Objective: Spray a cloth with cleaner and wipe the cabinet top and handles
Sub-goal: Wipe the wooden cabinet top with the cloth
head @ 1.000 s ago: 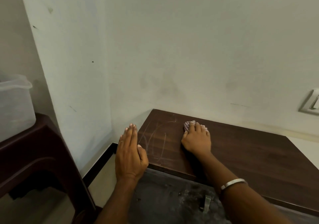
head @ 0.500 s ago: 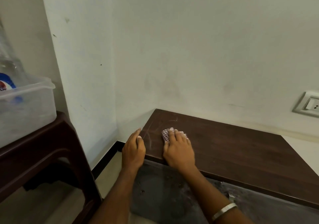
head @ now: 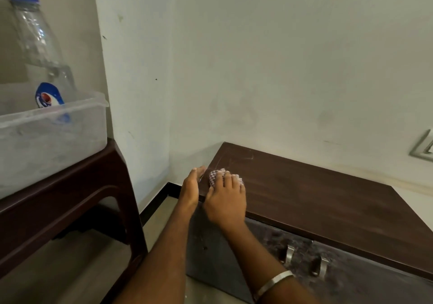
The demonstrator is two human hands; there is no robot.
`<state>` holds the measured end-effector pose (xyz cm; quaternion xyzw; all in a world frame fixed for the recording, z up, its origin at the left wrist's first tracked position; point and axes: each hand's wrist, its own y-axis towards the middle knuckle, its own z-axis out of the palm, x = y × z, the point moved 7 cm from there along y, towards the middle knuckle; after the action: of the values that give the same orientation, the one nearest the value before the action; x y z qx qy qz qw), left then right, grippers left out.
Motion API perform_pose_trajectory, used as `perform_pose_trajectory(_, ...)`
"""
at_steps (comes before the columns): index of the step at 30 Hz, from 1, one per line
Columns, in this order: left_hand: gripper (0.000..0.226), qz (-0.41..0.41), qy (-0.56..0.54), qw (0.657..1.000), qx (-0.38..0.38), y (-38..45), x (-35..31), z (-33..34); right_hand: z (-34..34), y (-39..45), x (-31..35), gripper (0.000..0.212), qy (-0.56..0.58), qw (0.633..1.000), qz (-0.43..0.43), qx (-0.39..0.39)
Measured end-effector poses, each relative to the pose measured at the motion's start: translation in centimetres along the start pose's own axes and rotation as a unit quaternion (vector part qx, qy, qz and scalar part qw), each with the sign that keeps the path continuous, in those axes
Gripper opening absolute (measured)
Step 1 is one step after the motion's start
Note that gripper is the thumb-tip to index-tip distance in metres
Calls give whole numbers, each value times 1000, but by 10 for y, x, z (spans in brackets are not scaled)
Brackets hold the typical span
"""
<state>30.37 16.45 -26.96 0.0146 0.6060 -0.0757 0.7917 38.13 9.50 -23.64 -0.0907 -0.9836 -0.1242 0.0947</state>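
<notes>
While pressing flat, fingers spread, on the checked cloth [head: 214,177], right hand [head: 226,200] now at the cabinet top's [head: 304,198] near-left corner, closer to the left edge than half a second ago. Left hand [head: 191,187] just beside it, fingers straight and together, holding nothing, laid along that left edge, nearer the right hand than before. Left of the edge, only a narrow gap to the wall. Rightward, bare dark top, with open room. Below the front edge, two metal handles [head: 304,258]. Far left, a plastic bin [head: 51,130] holding a bottle [head: 39,43] on a dark table [head: 77,193].
</notes>
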Motion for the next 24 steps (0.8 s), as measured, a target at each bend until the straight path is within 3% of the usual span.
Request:
perform_pose_trajectory(4, 57, -49, -101, 994, 14, 4, 6, -10, 9, 3, 30, 72, 8, 999, -43, 6)
perform_pose_trajectory(7, 57, -46, -81, 996, 11, 3, 8, -11, 7, 2, 14, 58, 23, 998, -51, 4)
perform_pose_trajectory(12, 58, -38, -35, 999, 3, 4, 8, -9, -6, -13, -36, 59, 13, 1000, 17, -22)
perform_pose_trajectory(17, 58, -33, -37, 999, 9, 3, 8, -8, -10, -19, -34, 59, -3, 999, 51, -12)
perform_pose_trajectory(21, 61, -69, -111, 991, 8, 6, 12, -13, 5, -7, 12, 58, -8, 1000, -24, 0)
perform_pose_trajectory(24, 61, -96, -191, 977, -8, 6, 13, -22, 15, -3, 46, 84, -25, 995, -92, 10)
